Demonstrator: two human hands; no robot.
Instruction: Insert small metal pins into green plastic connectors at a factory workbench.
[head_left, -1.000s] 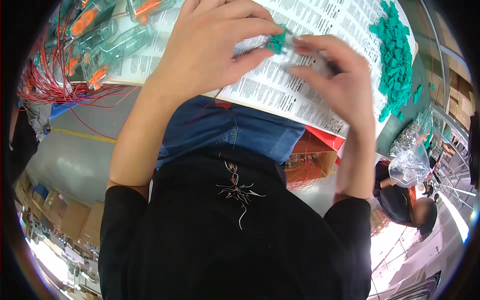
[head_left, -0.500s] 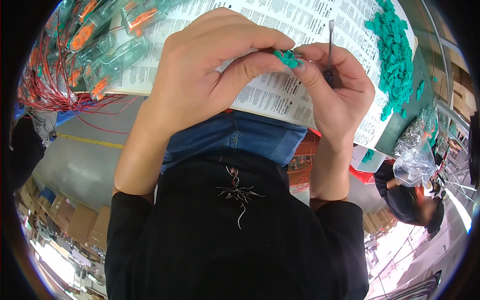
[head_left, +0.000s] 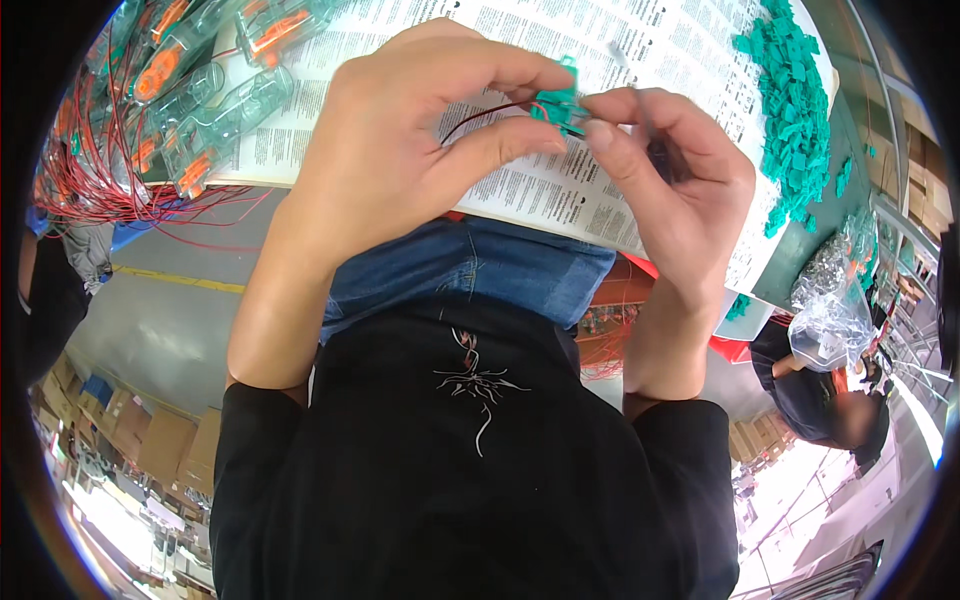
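Between my two hands, over the printed sheets, is a small green plastic part (head_left: 557, 98) with a clear portion. Thumb and fingers of my left hand (head_left: 395, 135) pinch it from the left. A dark red wire (head_left: 485, 114) curves from the part back toward my left palm. My right hand (head_left: 685, 175) is closed, its thumb and forefinger tips meeting at the right side of the part; what they pinch there is too small to make out. A thin screwdriver (head_left: 655, 135), blurred, is tucked in its fingers with the shaft pointing up and away.
Printed sheets (head_left: 560, 205) cover the table. On the right lies a heap of small green plastic pieces (head_left: 795, 120). Clear green housings with orange parts (head_left: 225, 120) and bundled red wires (head_left: 110, 195) fill the left. A clear plastic bag (head_left: 830, 320) and another person (head_left: 815, 400) are at right.
The green part has turned upward and shows more between my fingers, with the wire now visible. My left fingers have spread slightly, and the screwdriver's shaft has swung to the left.
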